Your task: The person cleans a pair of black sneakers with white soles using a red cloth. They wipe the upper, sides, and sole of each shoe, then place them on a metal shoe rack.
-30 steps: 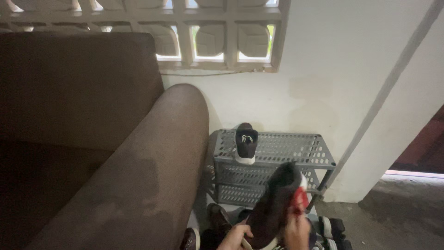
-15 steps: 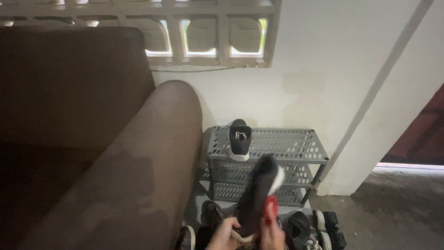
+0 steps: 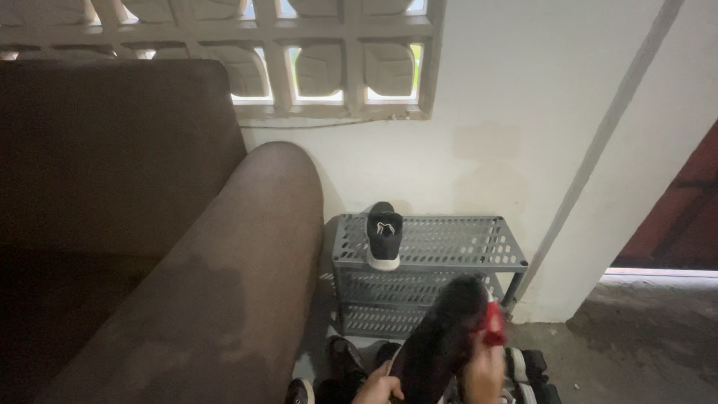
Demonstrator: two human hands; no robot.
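Dark fabric shoe (image 3: pixel 441 340) with a pale sole edge sat low in the view, held between both hands. Its long axis ran from 7 o'clock at the heel to 1 o'clock at the toe. The left hand (image 3: pixel 378 389) gripped the heel end with fingers closed on it. The right hand (image 3: pixel 482 374), at 3 o'clock of the shoe, pressed a red cloth-like item (image 3: pixel 493 323) against its side. A grey perforated plastic shoe rack (image 3: pixel 449 243) stood at 12 o'clock, bearing one black sneaker (image 3: pixel 384 233); a brown upholstered sofa arm (image 3: pixel 224 284) lay at 9 o'clock.
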